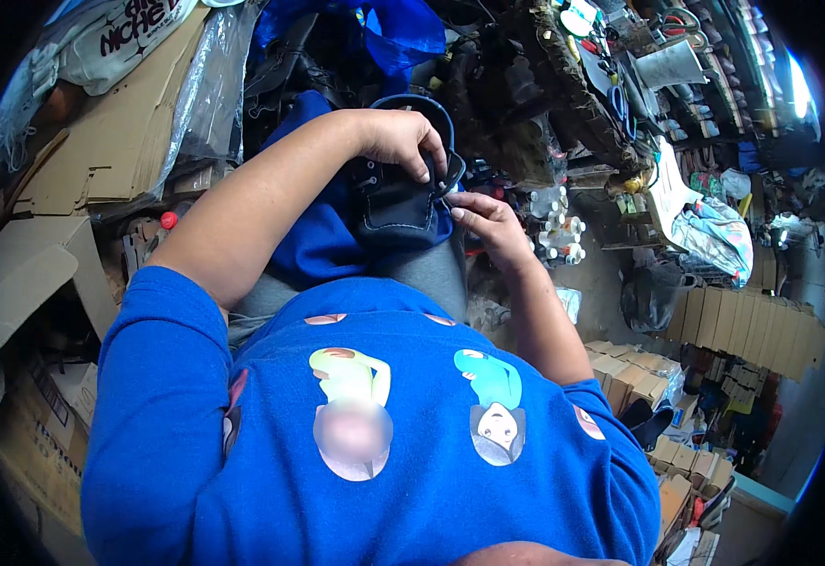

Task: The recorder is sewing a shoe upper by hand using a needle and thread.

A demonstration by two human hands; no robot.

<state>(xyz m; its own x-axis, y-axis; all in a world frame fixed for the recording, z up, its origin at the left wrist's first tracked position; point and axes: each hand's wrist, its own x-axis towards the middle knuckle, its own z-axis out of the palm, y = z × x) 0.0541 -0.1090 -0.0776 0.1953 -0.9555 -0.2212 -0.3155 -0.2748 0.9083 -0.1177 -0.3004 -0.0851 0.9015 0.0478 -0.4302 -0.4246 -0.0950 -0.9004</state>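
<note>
At the far left, flattened brown cardboard sheets [101, 141] lie stacked, matte and creased, with a crinkled clear plastic bag [207, 85] slumped against them and a small red cap [168, 220] just below. Further down the left edge stand printed cardboard boxes [49, 424].

The left hand [398, 141] comes in over a bare forearm from a blue sleeve and rests on top of a dark navy shoe [398, 203], its fingers curled down over the upper edge; its grip is closed on the shoe. The shoe sits on the person's lap, on grey trousers [431, 269] and beside a fold of blue cloth [313, 241]. It looks like soft, matte leather or leather-like material, with a rounded body, a stitched seam and small metal eyelets on the side facing left. A narrow dark strap [417, 102] arches above it in a smooth loop.

The right hand [488, 222] meets the shoe at its right edge, its fingertips pinched narrowly together on a small dark piece there; what exactly it pinches is too small to tell.

Just right of that hand stands a cluster of small white plastic bottles [559, 231]. Further right, a crumpled light blue plastic bag [714, 236] lies on the floor, and beyond it a curved row of tan cardboard boxes [752, 330], flat-sided and plain, standing close together.
</note>
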